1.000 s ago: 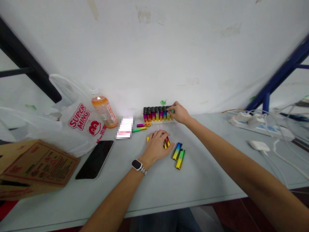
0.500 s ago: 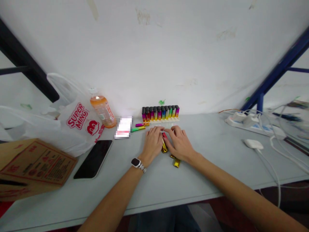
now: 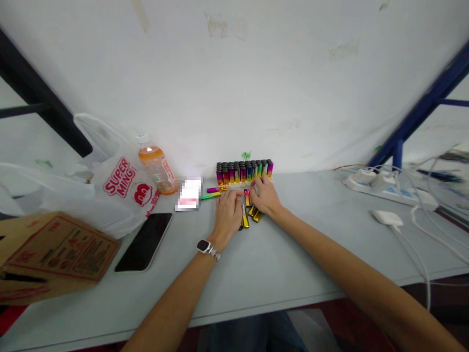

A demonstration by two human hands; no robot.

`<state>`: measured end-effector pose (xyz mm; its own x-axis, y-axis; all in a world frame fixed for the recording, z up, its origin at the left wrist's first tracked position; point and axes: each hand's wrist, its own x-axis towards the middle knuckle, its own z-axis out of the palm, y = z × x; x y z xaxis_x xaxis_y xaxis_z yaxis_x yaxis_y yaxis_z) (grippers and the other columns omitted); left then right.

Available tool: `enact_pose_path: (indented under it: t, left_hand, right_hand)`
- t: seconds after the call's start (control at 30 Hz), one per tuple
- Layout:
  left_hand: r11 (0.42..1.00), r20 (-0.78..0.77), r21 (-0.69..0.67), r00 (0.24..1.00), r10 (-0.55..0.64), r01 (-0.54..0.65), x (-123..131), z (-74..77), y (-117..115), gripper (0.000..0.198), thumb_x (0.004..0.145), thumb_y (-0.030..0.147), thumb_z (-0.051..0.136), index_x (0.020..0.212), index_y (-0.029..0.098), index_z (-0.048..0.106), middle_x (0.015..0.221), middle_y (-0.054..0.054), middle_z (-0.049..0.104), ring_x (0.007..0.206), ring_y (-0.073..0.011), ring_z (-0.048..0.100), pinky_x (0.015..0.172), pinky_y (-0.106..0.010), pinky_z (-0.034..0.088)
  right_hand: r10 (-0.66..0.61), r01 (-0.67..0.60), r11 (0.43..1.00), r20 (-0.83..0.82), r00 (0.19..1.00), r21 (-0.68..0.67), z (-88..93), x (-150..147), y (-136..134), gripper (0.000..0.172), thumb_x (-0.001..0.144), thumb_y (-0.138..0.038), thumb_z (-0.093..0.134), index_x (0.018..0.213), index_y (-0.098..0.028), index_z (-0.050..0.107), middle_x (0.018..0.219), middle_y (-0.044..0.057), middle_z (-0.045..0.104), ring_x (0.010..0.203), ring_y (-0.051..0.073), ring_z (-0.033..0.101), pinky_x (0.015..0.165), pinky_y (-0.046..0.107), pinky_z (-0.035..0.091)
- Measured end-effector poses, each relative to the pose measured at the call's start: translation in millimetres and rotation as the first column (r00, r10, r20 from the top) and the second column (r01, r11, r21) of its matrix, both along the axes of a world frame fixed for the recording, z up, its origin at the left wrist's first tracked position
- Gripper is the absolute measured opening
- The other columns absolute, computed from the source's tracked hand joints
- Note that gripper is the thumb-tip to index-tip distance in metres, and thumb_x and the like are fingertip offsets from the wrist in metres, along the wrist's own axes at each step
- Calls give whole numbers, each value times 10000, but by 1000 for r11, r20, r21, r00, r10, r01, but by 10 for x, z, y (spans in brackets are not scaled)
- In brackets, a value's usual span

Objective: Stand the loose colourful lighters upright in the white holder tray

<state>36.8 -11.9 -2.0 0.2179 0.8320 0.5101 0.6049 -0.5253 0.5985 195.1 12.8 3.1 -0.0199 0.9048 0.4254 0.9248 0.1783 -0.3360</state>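
Several lighters lie loose on the table between my two hands. A red and gold lighter (image 3: 247,197) lies between the fingertips of both hands, and a gold lighter (image 3: 245,217) sits beside my left palm. My left hand (image 3: 229,212) rests on the table with its fingers stretched forward, partly over the loose lighters. My right hand (image 3: 266,195) lies just right of the pile, fingers bent and apart, its side touching gold lighters (image 3: 255,213). Behind both hands, rows of multicoloured lighters with black tops (image 3: 245,172) stand upright in a pale holder (image 3: 237,185).
Left of my hands lie a purple lighter (image 3: 212,189), a green and yellow lighter (image 3: 211,196), a blurred white card (image 3: 189,193) and a phone (image 3: 144,242). Further left are a bottle (image 3: 158,166), a plastic bag (image 3: 106,210) and a cardboard box (image 3: 58,254). A power strip (image 3: 392,190) stands right.
My right hand has moved forward and left, towards the standing lighters. The loose lighters have shifted forward and lie closer together. My left hand has moved slightly left.
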Motion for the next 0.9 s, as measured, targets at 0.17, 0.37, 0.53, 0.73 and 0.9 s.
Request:
enact_pose_path:
  t: [0.17,0.37,0.53,0.73,0.9]
  left_hand:
    - [1000,-34,4,999,10,-10,13,25,-10,215,950,140,401,1000,194,603,1040,-71,674,1061,-247,594,945,-411,420]
    - [1000,-66,16,998,-2,3,44,42,-36,199,941,141,431,967,188,623,1026,-76,667,1041,-253,588,929,-414,423]
    - [1000,-52,20,999,6,-5,33,55,-37,172,928,141,471,944,185,637,1005,-70,665,1029,-252,598,911,-412,433]
    - [999,-36,54,999,5,-3,21,42,-5,130,933,184,506,923,190,636,981,-61,661,1016,-240,605,926,-402,445]
    - [999,-43,48,999,-15,17,31,25,10,109,925,205,535,884,190,635,966,-63,650,997,-240,603,897,-393,460]
  right_hand:
    - [-120,136,927,67,991,-349,133,143,-239,344,860,-422,523,967,-139,689,935,165,711,850,281,675,718,326,454]
    - [-142,195,826,139,980,-528,208,225,-411,504,805,-534,557,957,-93,746,944,248,740,858,320,720,635,314,441]
    - [-220,236,833,91,971,-501,242,189,-383,399,773,-522,595,855,-158,738,916,173,754,856,297,714,633,305,440]
    - [-154,144,906,7,988,-398,257,168,-330,206,807,-370,592,828,-192,694,860,94,749,834,227,694,662,275,429]
    - [-185,216,888,115,976,-406,237,171,-336,388,820,-504,583,951,-160,705,933,171,744,861,286,703,686,317,460]
